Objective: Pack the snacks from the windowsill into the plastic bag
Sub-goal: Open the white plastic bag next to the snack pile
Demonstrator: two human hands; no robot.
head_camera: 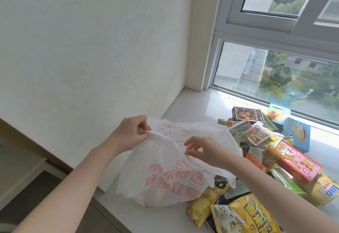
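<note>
A white plastic bag [165,174] with pink print hangs above the white windowsill [190,107]. My left hand [132,133] pinches one handle of the bag at the upper left. My right hand [205,150] pinches the bag's other edge near its middle, with the fingers spread. A heap of snacks [271,152] lies on the sill to the right of the bag: a brown box [247,114], a blue box [296,134], a pink box [297,161] and yellow packets [244,212] at the front. The bag covers part of the heap.
A plain white wall [91,49] runs along the left of the sill. The window [275,71] stands behind the snacks, its pane shut. A bare stretch of sill lies between the wall corner and the heap. The floor [27,186] drops away at the lower left.
</note>
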